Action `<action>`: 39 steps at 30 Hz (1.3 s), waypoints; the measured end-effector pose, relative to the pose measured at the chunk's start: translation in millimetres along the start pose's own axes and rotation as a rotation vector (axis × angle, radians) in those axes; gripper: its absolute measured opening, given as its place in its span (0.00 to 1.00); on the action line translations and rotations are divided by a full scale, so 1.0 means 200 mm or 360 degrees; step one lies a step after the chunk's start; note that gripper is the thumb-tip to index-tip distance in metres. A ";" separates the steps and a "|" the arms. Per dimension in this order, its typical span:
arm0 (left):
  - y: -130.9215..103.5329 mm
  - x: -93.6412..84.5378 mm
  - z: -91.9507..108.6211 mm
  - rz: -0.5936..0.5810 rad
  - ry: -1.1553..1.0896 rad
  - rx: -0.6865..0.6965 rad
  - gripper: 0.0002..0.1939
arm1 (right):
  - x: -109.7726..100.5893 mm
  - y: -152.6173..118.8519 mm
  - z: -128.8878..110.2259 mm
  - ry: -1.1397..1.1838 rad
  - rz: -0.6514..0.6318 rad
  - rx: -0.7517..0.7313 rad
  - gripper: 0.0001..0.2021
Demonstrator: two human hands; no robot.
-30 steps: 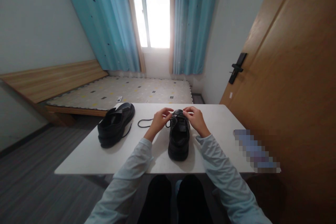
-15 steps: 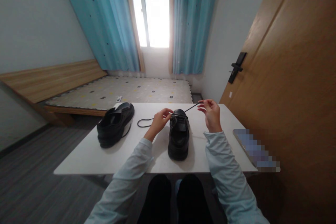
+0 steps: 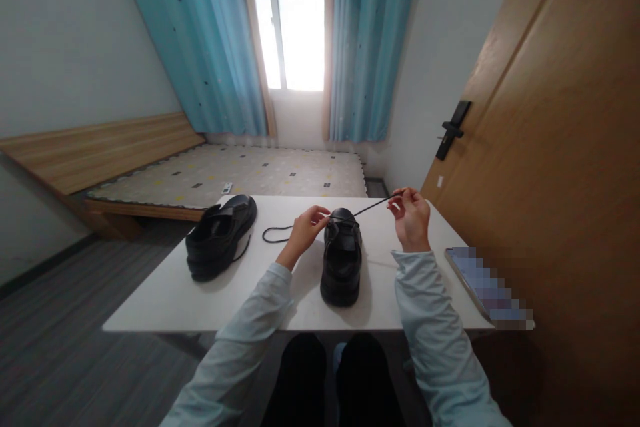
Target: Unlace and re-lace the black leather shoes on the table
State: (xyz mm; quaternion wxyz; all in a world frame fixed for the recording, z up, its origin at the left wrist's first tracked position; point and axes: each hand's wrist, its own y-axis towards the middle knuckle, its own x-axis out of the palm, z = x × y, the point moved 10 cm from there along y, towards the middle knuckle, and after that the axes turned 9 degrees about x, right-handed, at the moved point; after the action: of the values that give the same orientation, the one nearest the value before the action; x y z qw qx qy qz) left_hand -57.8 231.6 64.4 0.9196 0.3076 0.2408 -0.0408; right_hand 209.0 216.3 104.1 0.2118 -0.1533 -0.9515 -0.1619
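Observation:
A black shoe (image 3: 341, 267) stands on the white table, its opening facing me and its toe pointing away. My right hand (image 3: 413, 217) is closed in a pinch on a black shoelace (image 3: 373, 207), drawn taut up and to the right from the top of the shoe. My left hand (image 3: 306, 230) is at the shoe's left side, thumb and fingers pinched together by the lacing. Whether they hold lace or the shoe's edge is hard to make out. A loop of lace lies on the table left of that hand.
A second black shoe (image 3: 220, 237) sits at the table's left, a lace end trailing beside it. A blurred-out flat device (image 3: 485, 283) lies along the right edge of the white table (image 3: 165, 303). Beyond are a bed (image 3: 270, 170) and, at right, a wooden door (image 3: 550, 147).
My right hand has moved farther right, and the lace stretched from the shoe to it is longer. My left hand and both shoes have stayed in place.

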 end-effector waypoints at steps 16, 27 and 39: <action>0.00 -0.02 0.09 0.0089 0.0011 0.0212 0.12 | -0.10 0.04 -0.06 0.0382 -0.0060 0.0000 0.09; -0.05 0.07 0.26 -0.0216 -0.0073 0.0511 0.08 | -0.09 0.01 -0.19 0.0349 -0.0104 -0.0208 0.08; -0.04 0.06 0.27 -0.0198 0.0112 0.0541 0.07 | -0.13 0.00 -0.25 -0.0050 0.0056 -0.0423 0.06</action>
State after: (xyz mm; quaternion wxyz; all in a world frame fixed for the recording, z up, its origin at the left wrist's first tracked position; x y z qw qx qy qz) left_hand -26.6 194.7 92.2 0.8410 0.4445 0.2810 -0.1270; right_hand 249.3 191.7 135.7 0.1776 -0.1992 -0.9220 -0.2804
